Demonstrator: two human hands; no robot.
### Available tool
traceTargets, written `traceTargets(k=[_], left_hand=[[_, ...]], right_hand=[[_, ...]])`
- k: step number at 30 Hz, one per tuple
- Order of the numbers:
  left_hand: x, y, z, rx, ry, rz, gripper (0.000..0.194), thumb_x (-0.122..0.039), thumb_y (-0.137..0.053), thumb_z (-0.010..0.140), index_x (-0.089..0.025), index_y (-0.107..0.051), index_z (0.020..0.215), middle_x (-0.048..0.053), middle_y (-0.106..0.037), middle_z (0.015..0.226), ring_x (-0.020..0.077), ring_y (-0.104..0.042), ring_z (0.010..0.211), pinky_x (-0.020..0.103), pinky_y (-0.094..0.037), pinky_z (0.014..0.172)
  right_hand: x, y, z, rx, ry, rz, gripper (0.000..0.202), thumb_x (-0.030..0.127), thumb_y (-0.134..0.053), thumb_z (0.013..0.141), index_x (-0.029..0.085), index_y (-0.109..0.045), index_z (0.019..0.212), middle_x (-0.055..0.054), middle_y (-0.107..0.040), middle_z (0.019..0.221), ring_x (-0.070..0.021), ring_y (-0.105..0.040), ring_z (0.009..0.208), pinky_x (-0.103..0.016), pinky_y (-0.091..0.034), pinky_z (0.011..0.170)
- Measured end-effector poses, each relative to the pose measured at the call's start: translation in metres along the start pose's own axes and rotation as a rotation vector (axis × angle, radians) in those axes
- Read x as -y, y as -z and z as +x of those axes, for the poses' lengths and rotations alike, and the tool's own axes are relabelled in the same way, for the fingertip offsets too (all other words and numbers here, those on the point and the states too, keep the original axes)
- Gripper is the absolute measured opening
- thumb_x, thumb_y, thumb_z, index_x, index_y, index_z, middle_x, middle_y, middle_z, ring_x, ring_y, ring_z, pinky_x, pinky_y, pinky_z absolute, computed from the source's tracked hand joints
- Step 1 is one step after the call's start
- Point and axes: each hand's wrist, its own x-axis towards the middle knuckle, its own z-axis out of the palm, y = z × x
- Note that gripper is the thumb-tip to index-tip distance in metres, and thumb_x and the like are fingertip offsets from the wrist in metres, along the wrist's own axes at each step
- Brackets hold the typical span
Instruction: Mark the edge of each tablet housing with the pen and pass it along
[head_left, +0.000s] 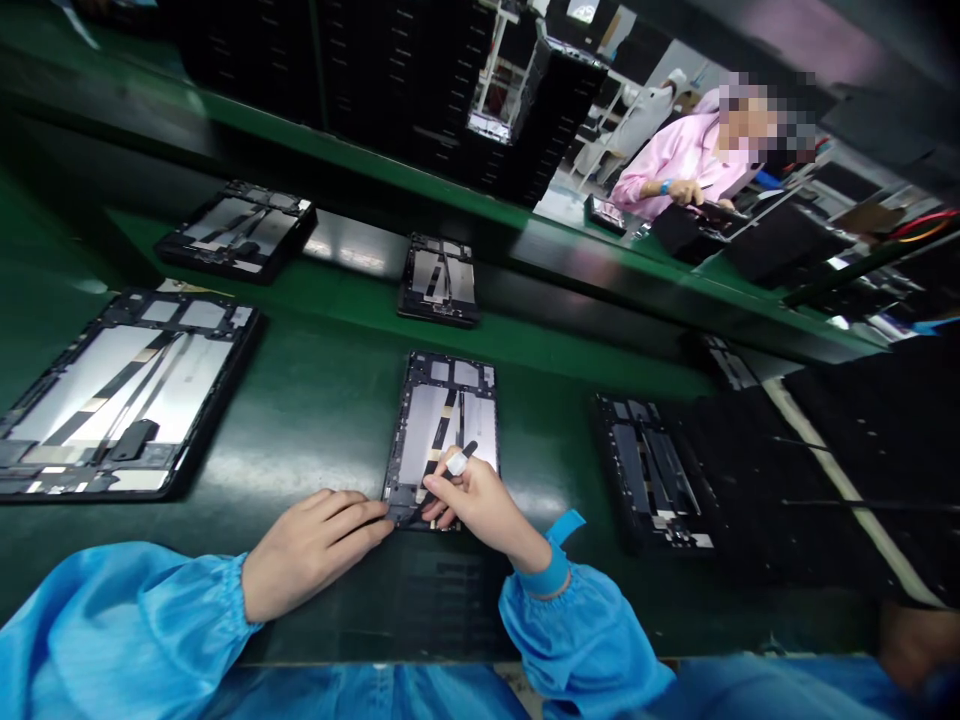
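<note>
In front of me a tablet housing (480, 420) lies open-backed on the green bench, its silver panel, dark ribbon cable and black frame showing. My right hand (480, 505) is over its lower part, fingers closed round black tweezers (470, 449) whose other end points down toward the lower left corner. A small white wrap (456, 463) shows at the fingers; whether it sits on a finger or on the tweezers I cannot tell. My left hand (319, 545) rests flat with fingers stretched out, fingertips touching the housing's lower left corner.
Other tablet housings lie at left (202, 350), back left (240, 232), back middle (439, 280) and right (652, 475). A green shelf ledge (525, 235) crosses behind, stacked with black trays (390, 80). Black foam (840, 490) covers the far right. A person in pink (682, 160) works beyond.
</note>
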Motion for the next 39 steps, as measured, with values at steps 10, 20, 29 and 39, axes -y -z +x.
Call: traceTargets(k=[10, 20, 29, 39], left_hand=[[-0.0006, 0.004, 0.0061, -0.04, -0.01, 0.003, 0.032, -0.016, -0.038, 0.113, -0.016, -0.069, 0.117, 0.006, -0.074, 0.114, 0.0202, -0.062, 0.097, 0.033, -0.045, 0.082], [0.0003, 0.004, 0.0059, -0.029, -0.016, 0.001, 0.03, -0.015, -0.039, 0.113, -0.015, -0.069, 0.118, 0.007, -0.074, 0.116, 0.0219, -0.062, 0.104, 0.034, -0.045, 0.087], [0.0004, 0.0048, 0.0058, -0.023, -0.016, 0.0, 0.031, -0.016, -0.039, 0.113, -0.015, -0.069, 0.119, 0.007, -0.074, 0.117, 0.0221, -0.062, 0.105, 0.034, -0.046, 0.086], [-0.0003, 0.0043, 0.0073, -0.039, -0.003, 0.001, 0.031, -0.017, -0.038, 0.113, -0.016, -0.069, 0.117, 0.005, -0.075, 0.115, 0.0217, -0.062, 0.103, 0.034, -0.047, 0.085]], right_hand=[[-0.0027, -0.0029, -0.0023, -0.044, -0.019, 0.014, 0.044, 0.059, -0.076, 0.079, 0.021, -0.055, 0.086, 0.004, -0.068, 0.061, -0.0173, -0.076, 0.058, -0.021, -0.059, 0.051], [-0.0054, -0.0046, -0.0024, -0.073, -0.004, -0.004, 0.037, 0.054, -0.073, 0.083, 0.021, -0.057, 0.086, 0.003, -0.068, 0.061, -0.019, -0.077, 0.061, -0.022, -0.058, 0.051], [-0.0028, -0.0059, -0.0036, -0.079, 0.002, -0.004, 0.033, 0.05, -0.072, 0.082, 0.021, -0.056, 0.085, 0.003, -0.068, 0.061, -0.0183, -0.077, 0.06, -0.021, -0.057, 0.05], [0.0001, -0.0055, -0.0046, -0.079, -0.017, -0.006, 0.036, 0.053, -0.073, 0.081, 0.022, -0.055, 0.084, 0.003, -0.068, 0.06, -0.0182, -0.076, 0.059, -0.022, -0.058, 0.051]])
